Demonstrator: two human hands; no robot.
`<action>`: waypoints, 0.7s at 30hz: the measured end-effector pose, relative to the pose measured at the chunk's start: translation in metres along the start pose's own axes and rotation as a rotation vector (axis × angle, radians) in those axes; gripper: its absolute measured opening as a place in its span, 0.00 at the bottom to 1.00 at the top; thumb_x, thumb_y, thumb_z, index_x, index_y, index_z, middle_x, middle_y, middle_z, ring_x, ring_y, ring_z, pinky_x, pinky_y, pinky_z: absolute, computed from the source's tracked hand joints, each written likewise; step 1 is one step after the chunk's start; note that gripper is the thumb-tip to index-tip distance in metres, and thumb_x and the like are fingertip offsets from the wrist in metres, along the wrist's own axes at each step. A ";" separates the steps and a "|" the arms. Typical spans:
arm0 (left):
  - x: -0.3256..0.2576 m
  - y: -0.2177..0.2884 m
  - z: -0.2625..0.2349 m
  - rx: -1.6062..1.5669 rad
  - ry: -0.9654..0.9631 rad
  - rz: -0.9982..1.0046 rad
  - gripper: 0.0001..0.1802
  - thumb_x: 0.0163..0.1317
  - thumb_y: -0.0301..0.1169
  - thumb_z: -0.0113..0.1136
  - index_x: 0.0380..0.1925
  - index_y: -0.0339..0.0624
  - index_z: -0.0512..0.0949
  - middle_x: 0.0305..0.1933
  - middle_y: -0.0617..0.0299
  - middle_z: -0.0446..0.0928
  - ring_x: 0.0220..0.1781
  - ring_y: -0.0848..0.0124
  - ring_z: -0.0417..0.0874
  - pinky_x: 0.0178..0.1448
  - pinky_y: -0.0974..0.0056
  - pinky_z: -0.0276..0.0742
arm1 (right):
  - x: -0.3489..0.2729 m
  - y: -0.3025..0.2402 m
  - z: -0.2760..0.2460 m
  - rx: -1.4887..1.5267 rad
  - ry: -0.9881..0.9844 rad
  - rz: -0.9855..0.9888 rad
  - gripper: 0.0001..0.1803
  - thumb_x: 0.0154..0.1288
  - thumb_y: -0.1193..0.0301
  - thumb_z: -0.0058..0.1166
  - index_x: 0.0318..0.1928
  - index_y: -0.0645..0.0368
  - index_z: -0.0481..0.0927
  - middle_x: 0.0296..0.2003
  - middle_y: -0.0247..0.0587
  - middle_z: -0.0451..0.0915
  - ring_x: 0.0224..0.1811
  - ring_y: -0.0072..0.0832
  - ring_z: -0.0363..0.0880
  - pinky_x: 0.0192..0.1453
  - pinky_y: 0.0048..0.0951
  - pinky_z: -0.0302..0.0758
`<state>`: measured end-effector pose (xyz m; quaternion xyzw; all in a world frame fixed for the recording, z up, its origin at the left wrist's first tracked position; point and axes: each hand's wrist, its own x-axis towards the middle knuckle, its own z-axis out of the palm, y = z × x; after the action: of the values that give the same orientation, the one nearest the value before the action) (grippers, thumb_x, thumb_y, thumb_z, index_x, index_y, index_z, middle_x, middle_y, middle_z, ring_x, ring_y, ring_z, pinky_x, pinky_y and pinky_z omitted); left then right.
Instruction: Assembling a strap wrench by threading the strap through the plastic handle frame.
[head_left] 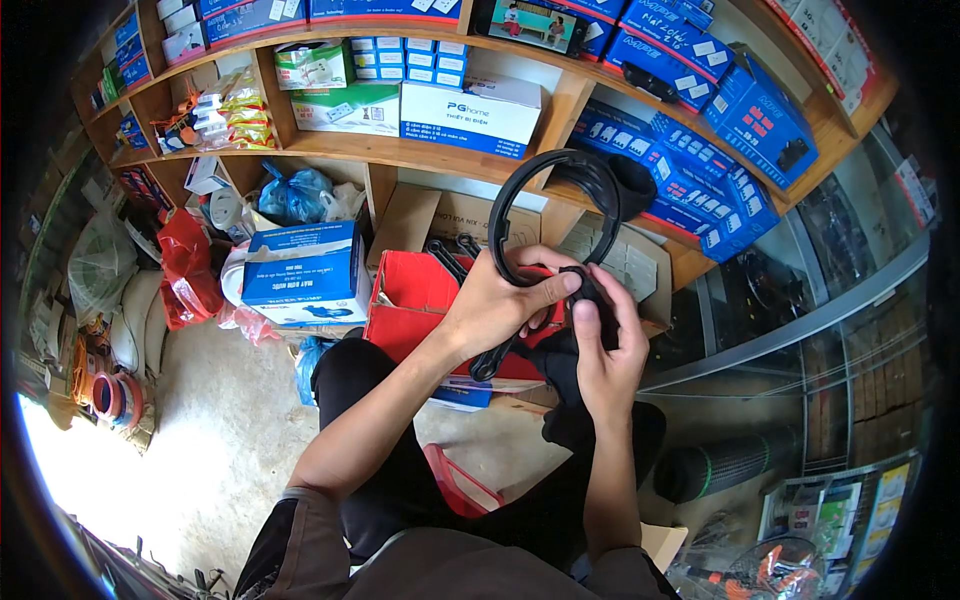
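Forearms, bare, rising from lower edge. Left hand [495, 305]: fingers clenched on black plastic ring [555, 215], held upright before wooden shelf [440, 155]. Right hand [605, 345]: fingers grasping black fitting [590, 290] at ring's lower end. Red box [420, 300] behind, on floor.

head-worn fisheye, looking down, close over hands [560, 320]

Two hands [500, 305], one black ring [555, 215]
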<state>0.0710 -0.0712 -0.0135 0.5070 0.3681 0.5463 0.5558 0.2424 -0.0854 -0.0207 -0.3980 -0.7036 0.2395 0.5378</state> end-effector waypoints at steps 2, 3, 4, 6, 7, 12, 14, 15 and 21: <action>0.002 -0.003 -0.003 -0.010 -0.030 0.036 0.13 0.70 0.31 0.70 0.48 0.33 0.84 0.27 0.65 0.82 0.22 0.81 0.76 0.25 0.72 0.70 | -0.001 0.004 0.002 0.062 0.019 0.042 0.23 0.76 0.64 0.62 0.63 0.66 0.80 0.54 0.50 0.86 0.57 0.31 0.83 0.65 0.33 0.76; 0.003 -0.004 -0.004 -0.029 -0.026 0.054 0.13 0.70 0.30 0.69 0.48 0.33 0.83 0.28 0.64 0.82 0.22 0.80 0.76 0.25 0.72 0.70 | 0.001 0.006 0.003 0.067 0.022 0.115 0.22 0.76 0.63 0.63 0.61 0.66 0.81 0.52 0.49 0.86 0.55 0.30 0.84 0.64 0.33 0.76; 0.001 -0.004 -0.002 -0.055 -0.022 0.064 0.13 0.70 0.30 0.69 0.49 0.33 0.82 0.29 0.64 0.82 0.22 0.80 0.76 0.25 0.72 0.70 | -0.001 0.006 0.003 0.068 0.024 0.198 0.22 0.75 0.63 0.64 0.59 0.66 0.83 0.50 0.49 0.87 0.53 0.29 0.84 0.63 0.32 0.76; 0.005 -0.002 -0.006 -0.048 -0.016 0.041 0.13 0.72 0.30 0.67 0.52 0.34 0.81 0.30 0.65 0.82 0.21 0.80 0.76 0.24 0.72 0.70 | 0.006 0.006 -0.002 0.024 -0.008 0.174 0.16 0.74 0.65 0.66 0.51 0.67 0.85 0.41 0.37 0.87 0.44 0.19 0.80 0.54 0.25 0.77; 0.005 -0.002 -0.004 -0.096 -0.003 0.066 0.14 0.73 0.33 0.65 0.52 0.35 0.82 0.31 0.64 0.82 0.21 0.81 0.76 0.24 0.72 0.70 | 0.008 -0.002 -0.004 0.034 0.020 0.167 0.15 0.73 0.67 0.67 0.50 0.67 0.86 0.40 0.34 0.86 0.43 0.17 0.79 0.52 0.24 0.76; 0.013 0.001 -0.019 -0.442 -0.083 0.038 0.53 0.73 0.73 0.26 0.68 0.34 0.71 0.58 0.46 0.80 0.20 0.74 0.76 0.19 0.73 0.75 | 0.022 -0.007 -0.013 -0.118 0.065 -0.155 0.11 0.68 0.77 0.68 0.48 0.67 0.86 0.38 0.39 0.86 0.38 0.23 0.82 0.47 0.25 0.78; 0.017 -0.006 -0.024 -0.475 -0.069 0.043 0.59 0.67 0.79 0.27 0.63 0.31 0.75 0.53 0.44 0.82 0.19 0.71 0.79 0.20 0.71 0.76 | 0.027 -0.013 -0.010 -0.189 0.032 -0.259 0.11 0.65 0.81 0.68 0.48 0.67 0.85 0.39 0.44 0.86 0.37 0.29 0.84 0.45 0.27 0.79; 0.019 -0.009 -0.025 -0.494 -0.105 0.019 0.60 0.67 0.80 0.25 0.66 0.31 0.73 0.55 0.43 0.81 0.23 0.71 0.81 0.20 0.72 0.78 | 0.029 -0.018 -0.007 -0.218 -0.008 -0.321 0.11 0.66 0.81 0.68 0.47 0.67 0.85 0.39 0.45 0.86 0.37 0.30 0.85 0.44 0.28 0.80; 0.014 -0.006 -0.011 -0.487 -0.024 -0.129 0.60 0.67 0.81 0.23 0.62 0.33 0.77 0.55 0.44 0.84 0.30 0.72 0.85 0.20 0.74 0.76 | 0.038 -0.010 0.001 -0.515 -0.199 -0.697 0.13 0.61 0.80 0.70 0.47 0.61 0.87 0.39 0.39 0.82 0.38 0.35 0.85 0.40 0.36 0.82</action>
<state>0.0635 -0.0554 -0.0197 0.3400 0.2505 0.5761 0.6999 0.2349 -0.0594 0.0083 -0.2328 -0.8809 -0.1021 0.3993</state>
